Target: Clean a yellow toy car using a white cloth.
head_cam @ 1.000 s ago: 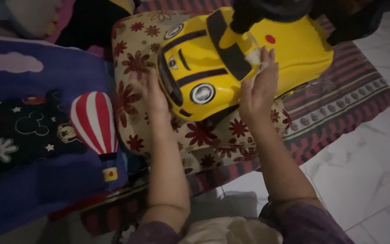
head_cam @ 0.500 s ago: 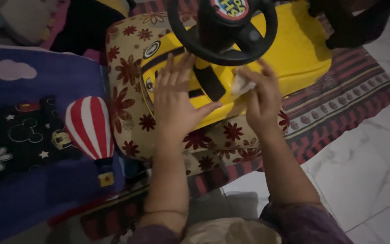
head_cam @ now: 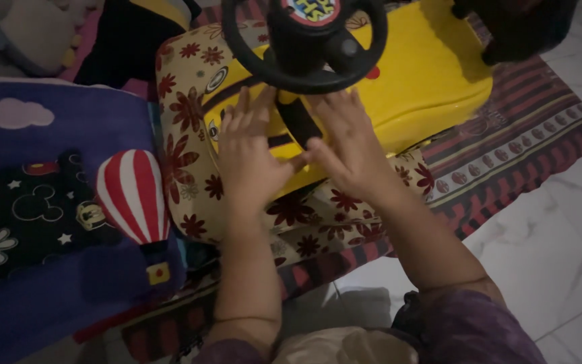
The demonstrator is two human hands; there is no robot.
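A yellow ride-on toy car (head_cam: 432, 81) with black stripes rests on a floral cushion (head_cam: 183, 128). Its black steering wheel (head_cam: 249, 62) stands over the bonnet. My left hand (head_cam: 254, 158) lies flat on the bonnet below the wheel, fingers apart, holding nothing. My right hand (head_cam: 345, 152) presses on the bonnet right beside it, the two hands touching at the thumbs. The white wipe that this hand held is not visible now, and whether it lies under the palm I cannot tell.
A blue blanket (head_cam: 69, 108) with a red-and-white balloon print (head_cam: 133, 192) lies to the left. A red striped rug (head_cam: 527, 141) lies under the cushion and car. White tile floor (head_cam: 560, 256) is at the right. Dark bundles sit at the top.
The car has tipped so the steering wheel now faces up. My left hand moved from the cushion onto the bonnet. My right hand slid left to meet it, and the wipe went out of sight.
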